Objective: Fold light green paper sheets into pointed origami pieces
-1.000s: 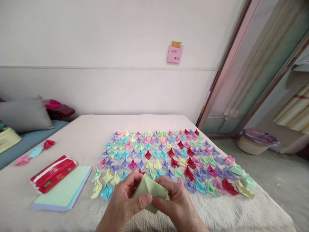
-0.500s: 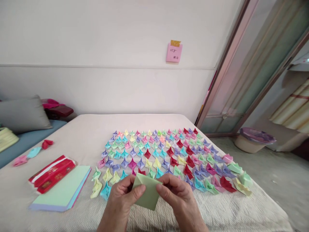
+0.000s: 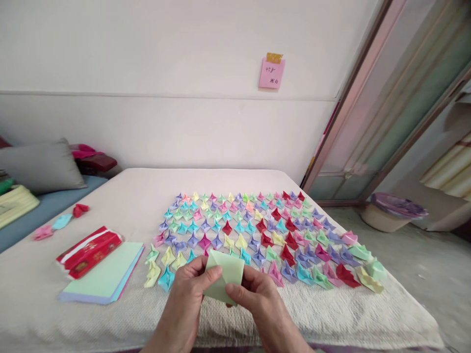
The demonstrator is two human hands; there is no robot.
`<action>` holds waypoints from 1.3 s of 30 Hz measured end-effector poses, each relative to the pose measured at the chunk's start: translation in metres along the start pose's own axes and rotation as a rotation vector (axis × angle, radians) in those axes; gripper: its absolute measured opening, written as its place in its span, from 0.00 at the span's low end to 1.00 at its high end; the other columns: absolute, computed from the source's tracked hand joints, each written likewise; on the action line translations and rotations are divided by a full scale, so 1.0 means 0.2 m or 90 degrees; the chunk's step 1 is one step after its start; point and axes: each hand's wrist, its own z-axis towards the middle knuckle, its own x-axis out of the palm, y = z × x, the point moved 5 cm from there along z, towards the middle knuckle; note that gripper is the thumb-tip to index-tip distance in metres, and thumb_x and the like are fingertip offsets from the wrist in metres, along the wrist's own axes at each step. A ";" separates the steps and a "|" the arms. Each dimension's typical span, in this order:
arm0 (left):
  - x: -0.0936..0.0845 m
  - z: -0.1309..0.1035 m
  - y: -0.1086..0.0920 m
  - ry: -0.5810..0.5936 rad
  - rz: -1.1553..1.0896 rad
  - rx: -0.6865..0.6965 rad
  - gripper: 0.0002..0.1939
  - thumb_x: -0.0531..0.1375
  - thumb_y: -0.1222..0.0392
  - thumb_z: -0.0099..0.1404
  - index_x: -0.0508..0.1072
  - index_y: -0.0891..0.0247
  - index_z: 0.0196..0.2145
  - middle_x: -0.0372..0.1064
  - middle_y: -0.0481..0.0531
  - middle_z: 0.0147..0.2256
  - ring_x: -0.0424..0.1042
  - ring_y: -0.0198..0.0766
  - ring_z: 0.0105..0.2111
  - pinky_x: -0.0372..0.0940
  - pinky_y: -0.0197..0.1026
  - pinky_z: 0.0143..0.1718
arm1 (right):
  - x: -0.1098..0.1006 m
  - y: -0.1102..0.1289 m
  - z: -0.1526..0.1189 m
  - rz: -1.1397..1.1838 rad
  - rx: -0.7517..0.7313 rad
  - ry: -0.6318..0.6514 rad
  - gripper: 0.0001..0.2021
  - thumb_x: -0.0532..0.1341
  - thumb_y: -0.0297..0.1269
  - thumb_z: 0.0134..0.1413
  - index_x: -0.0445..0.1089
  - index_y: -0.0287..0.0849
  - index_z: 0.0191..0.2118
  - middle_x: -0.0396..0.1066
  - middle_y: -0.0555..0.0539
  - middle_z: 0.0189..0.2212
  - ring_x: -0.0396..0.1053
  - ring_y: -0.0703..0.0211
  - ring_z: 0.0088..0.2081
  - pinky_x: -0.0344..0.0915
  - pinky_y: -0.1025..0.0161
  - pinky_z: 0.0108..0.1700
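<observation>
A small folded square of pale green paper (image 3: 230, 269) is held up between both hands, just above the near part of the covered surface. My left hand (image 3: 193, 287) pinches its left edge, thumb on the front face and fingers behind. At the lower right, my right hand (image 3: 253, 296) grips the paper, its thumb pressed on the front and its fingers partly hidden behind. Beyond the hands lie many rows of folded paper boats (image 3: 227, 227) in red, blue, purple, green, yellow and pink. The closest ones are partly covered by the hands.
On the left, a red-and-white packet (image 3: 90, 251) rests on a stack of coloured paper sheets (image 3: 106, 274). Several folded pieces (image 3: 62, 221) lie farther left. A pale textured cover (image 3: 331, 314) spreads underneath. A pink note (image 3: 271, 73) hangs on the wall; a lidded bucket (image 3: 390, 213) stands at right.
My right thumb has moved from the paper's upper right corner down to its lower front. The paper is now more upright, and the whole view has shifted slightly.
</observation>
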 end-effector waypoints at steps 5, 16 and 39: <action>-0.01 0.00 0.00 0.005 0.005 0.029 0.06 0.65 0.61 0.59 0.80 0.67 0.33 0.74 0.50 0.23 0.67 0.36 0.24 0.64 0.36 0.24 | -0.01 -0.01 0.01 -0.074 0.007 -0.040 0.05 0.69 0.34 0.36 0.78 0.38 0.23 0.69 0.52 0.17 0.63 0.64 0.22 0.60 0.65 0.26; -0.09 0.04 -0.05 -0.068 0.013 0.025 0.10 0.67 0.56 0.57 0.72 0.62 0.24 0.67 0.43 0.18 0.62 0.32 0.18 0.57 0.34 0.19 | -0.02 -0.05 -0.01 -0.110 0.051 -0.011 0.04 0.66 0.31 0.41 0.75 0.39 0.20 0.69 0.53 0.14 0.62 0.66 0.18 0.59 0.67 0.23; -0.02 0.03 0.00 -0.092 0.083 0.137 0.18 0.66 0.58 0.60 0.71 0.62 0.15 0.65 0.44 0.15 0.62 0.34 0.21 0.58 0.36 0.28 | -0.06 0.03 0.04 0.021 -0.015 -0.073 0.11 0.74 0.39 0.41 0.76 0.36 0.22 0.72 0.50 0.16 0.63 0.67 0.18 0.57 0.67 0.24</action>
